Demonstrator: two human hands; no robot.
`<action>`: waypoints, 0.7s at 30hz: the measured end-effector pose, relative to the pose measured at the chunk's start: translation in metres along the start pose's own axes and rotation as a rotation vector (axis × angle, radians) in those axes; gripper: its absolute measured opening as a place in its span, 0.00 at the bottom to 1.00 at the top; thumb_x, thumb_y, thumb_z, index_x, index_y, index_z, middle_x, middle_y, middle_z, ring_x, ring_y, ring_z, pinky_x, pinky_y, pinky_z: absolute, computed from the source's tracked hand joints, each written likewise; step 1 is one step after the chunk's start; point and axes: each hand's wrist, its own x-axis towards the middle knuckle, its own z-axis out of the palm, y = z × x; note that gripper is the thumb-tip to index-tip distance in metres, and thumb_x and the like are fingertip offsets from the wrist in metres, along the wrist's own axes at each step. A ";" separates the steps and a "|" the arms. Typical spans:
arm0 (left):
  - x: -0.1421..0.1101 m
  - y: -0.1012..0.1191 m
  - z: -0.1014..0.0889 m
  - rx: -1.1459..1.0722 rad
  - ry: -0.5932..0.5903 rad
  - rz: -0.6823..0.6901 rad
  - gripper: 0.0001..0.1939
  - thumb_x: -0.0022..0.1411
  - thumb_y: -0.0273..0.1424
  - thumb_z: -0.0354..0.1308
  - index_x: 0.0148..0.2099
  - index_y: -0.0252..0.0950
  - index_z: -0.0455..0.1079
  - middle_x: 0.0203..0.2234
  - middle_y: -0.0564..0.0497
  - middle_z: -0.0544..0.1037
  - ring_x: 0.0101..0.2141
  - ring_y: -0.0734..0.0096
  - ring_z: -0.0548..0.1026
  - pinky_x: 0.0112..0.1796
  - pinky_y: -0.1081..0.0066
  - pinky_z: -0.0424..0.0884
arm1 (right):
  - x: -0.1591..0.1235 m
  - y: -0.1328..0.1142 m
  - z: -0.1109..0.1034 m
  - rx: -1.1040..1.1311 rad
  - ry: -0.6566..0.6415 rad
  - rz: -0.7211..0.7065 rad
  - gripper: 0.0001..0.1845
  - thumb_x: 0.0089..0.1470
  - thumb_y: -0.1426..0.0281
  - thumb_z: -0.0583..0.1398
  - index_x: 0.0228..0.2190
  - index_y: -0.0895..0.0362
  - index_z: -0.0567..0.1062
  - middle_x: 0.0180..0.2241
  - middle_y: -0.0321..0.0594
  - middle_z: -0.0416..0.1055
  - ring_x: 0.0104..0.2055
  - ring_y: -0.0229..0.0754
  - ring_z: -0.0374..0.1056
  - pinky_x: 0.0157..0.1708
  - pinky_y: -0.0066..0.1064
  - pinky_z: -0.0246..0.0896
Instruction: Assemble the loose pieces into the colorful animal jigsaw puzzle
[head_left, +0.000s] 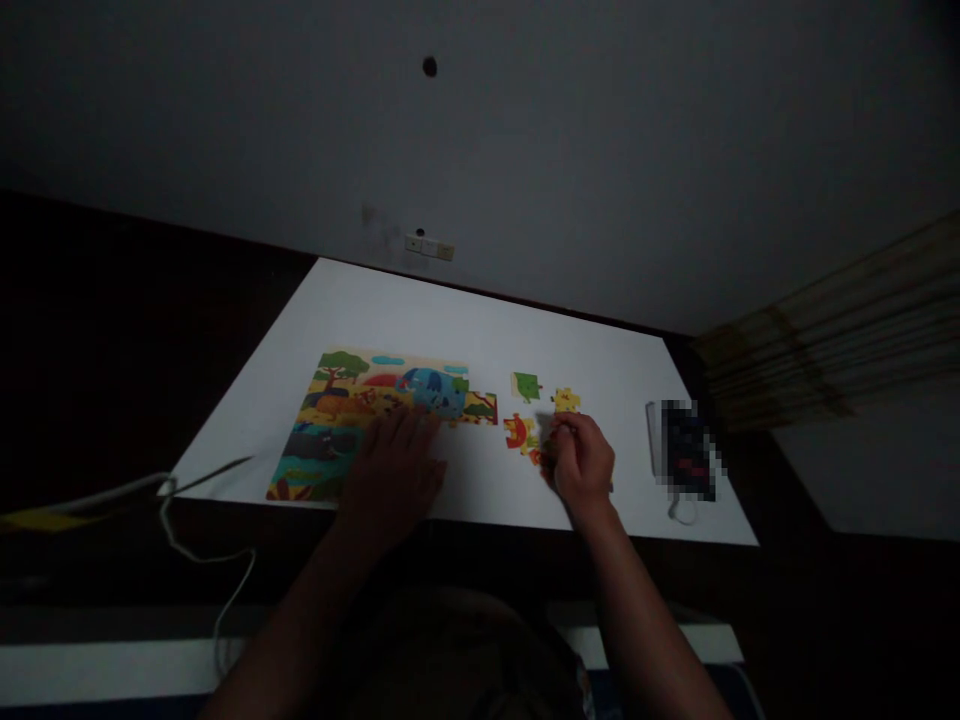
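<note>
A partly assembled animal jigsaw puzzle (341,405) lies on the left of the white table, showing a tree, a blue elephant and other animals. My left hand (394,465) rests on its lower right part, fingers stretched out flat. Jutting from the puzzle's right side is a piece with a green hill (480,407). To the right lie loose pieces: a green one (526,386), a yellow one (566,399) and a red-orange one (516,432). My right hand (581,460) is closed beside them, its fingertips curled together over a puzzle piece that is mostly hidden.
The white table (480,320) stands against a grey wall with a socket (429,247). A dark, pixelated object (686,450) lies near its right edge. A pale cable (176,530) hangs at the left front corner. A striped curtain (840,320) is at the right.
</note>
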 end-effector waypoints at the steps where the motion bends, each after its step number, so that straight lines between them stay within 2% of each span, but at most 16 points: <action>1: -0.002 0.001 0.004 0.006 0.021 -0.005 0.29 0.75 0.37 0.60 0.75 0.42 0.74 0.76 0.36 0.72 0.74 0.32 0.71 0.71 0.30 0.70 | 0.001 -0.003 -0.002 -0.014 -0.051 0.001 0.17 0.76 0.62 0.54 0.50 0.53 0.82 0.46 0.49 0.84 0.49 0.55 0.79 0.54 0.50 0.74; 4: -0.002 0.000 0.011 0.016 0.036 -0.021 0.31 0.74 0.39 0.61 0.76 0.44 0.73 0.76 0.36 0.72 0.74 0.29 0.71 0.71 0.28 0.68 | 0.003 -0.015 -0.002 -0.140 -0.230 -0.032 0.21 0.73 0.57 0.61 0.58 0.54 0.81 0.57 0.54 0.81 0.59 0.61 0.75 0.60 0.56 0.72; 6: 0.000 0.000 0.011 0.016 0.031 -0.025 0.32 0.73 0.39 0.63 0.77 0.46 0.72 0.76 0.38 0.72 0.75 0.30 0.70 0.72 0.29 0.67 | 0.002 -0.021 0.002 -0.238 -0.289 -0.037 0.27 0.71 0.53 0.64 0.62 0.55 0.79 0.63 0.58 0.78 0.64 0.66 0.70 0.62 0.61 0.70; 9: 0.001 0.001 0.008 0.021 0.031 -0.023 0.31 0.74 0.38 0.63 0.76 0.47 0.73 0.75 0.39 0.74 0.75 0.32 0.70 0.72 0.31 0.68 | -0.004 -0.023 0.010 -0.282 -0.293 -0.029 0.28 0.71 0.51 0.65 0.62 0.55 0.79 0.65 0.60 0.75 0.66 0.69 0.67 0.64 0.64 0.67; 12: -0.001 0.003 0.006 0.011 0.090 -0.008 0.27 0.73 0.35 0.62 0.72 0.41 0.75 0.71 0.36 0.78 0.72 0.34 0.74 0.70 0.33 0.71 | -0.008 -0.021 0.016 -0.222 -0.259 -0.025 0.24 0.72 0.52 0.64 0.59 0.54 0.79 0.63 0.57 0.76 0.65 0.67 0.68 0.63 0.62 0.66; 14: -0.004 0.003 0.005 -0.018 0.184 0.013 0.21 0.73 0.32 0.62 0.65 0.38 0.78 0.64 0.35 0.83 0.65 0.39 0.80 0.67 0.38 0.76 | -0.010 -0.020 0.018 -0.186 -0.236 -0.014 0.20 0.71 0.53 0.64 0.55 0.53 0.80 0.61 0.55 0.78 0.62 0.66 0.69 0.61 0.61 0.65; 17: -0.011 0.001 0.002 -0.086 0.334 0.085 0.07 0.72 0.27 0.63 0.50 0.41 0.79 0.47 0.42 0.88 0.49 0.51 0.86 0.55 0.50 0.83 | -0.009 -0.021 0.020 -0.160 -0.227 0.008 0.16 0.71 0.54 0.64 0.52 0.51 0.80 0.54 0.53 0.81 0.59 0.66 0.69 0.58 0.59 0.64; 19: -0.016 0.000 -0.001 -0.118 0.388 0.145 0.06 0.70 0.25 0.63 0.43 0.43 0.77 0.37 0.47 0.86 0.40 0.58 0.85 0.46 0.56 0.83 | -0.008 -0.023 0.020 -0.158 -0.236 0.019 0.18 0.71 0.55 0.64 0.54 0.51 0.79 0.52 0.53 0.81 0.58 0.67 0.69 0.56 0.59 0.63; 21: -0.020 0.000 -0.004 -0.132 0.400 0.186 0.07 0.70 0.25 0.62 0.40 0.43 0.75 0.32 0.50 0.84 0.34 0.62 0.82 0.38 0.60 0.80 | -0.007 -0.023 0.018 -0.169 -0.256 0.024 0.21 0.71 0.54 0.64 0.57 0.52 0.79 0.52 0.54 0.81 0.58 0.69 0.69 0.56 0.60 0.64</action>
